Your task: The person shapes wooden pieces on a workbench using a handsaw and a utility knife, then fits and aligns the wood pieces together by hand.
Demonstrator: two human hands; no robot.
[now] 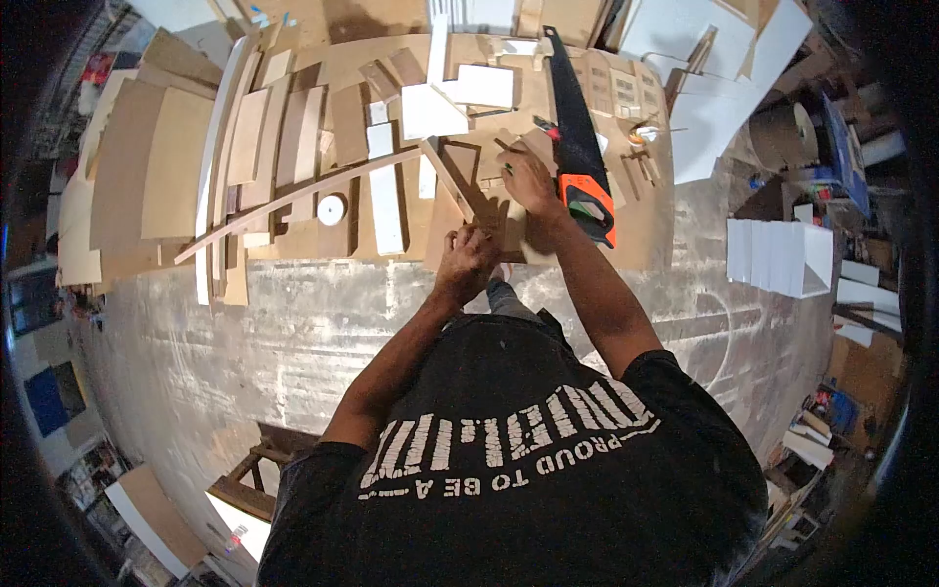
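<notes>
Left fingers (pixel 471 236) curled closed on near end of strip (pixel 451 185); right fingers (pixel 513 160) half bent, grip unclear. Saw (pixel 578 132) just right of them, stick (pixel 303 203) leftward across boards (pixel 297 137).

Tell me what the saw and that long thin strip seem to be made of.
Saw blade: probably metal, coated dark, given its even black. Its grip: likely smooth plastic, from the bright orange. Long thin strip: apparently bare wood, judging by its pale brown; laminate is possible.
</notes>
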